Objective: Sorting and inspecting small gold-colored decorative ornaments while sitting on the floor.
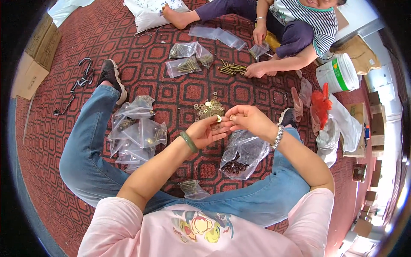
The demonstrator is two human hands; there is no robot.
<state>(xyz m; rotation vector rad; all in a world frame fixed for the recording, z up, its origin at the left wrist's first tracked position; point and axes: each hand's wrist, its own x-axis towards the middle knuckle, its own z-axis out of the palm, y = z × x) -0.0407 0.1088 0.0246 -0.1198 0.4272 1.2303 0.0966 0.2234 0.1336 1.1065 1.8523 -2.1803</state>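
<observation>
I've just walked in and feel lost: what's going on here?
The seated person's left hand pinches a small brass-coloured ring, and the right hand holds what looks like another ring. Just beyond them, a loose ring pile lies on the patterned carpet. Clear bags lie on the left; a bag of dark parts lies on the right. Opposite, a co-worker's hand is at a heap of bolt-like parts.

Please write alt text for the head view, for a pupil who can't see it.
A left hand and right hand each pinch a small ring near a ring pile on patterned red carpet, between clear bags. Opposite, a co-worker sits beside brassy bolts.
</observation>
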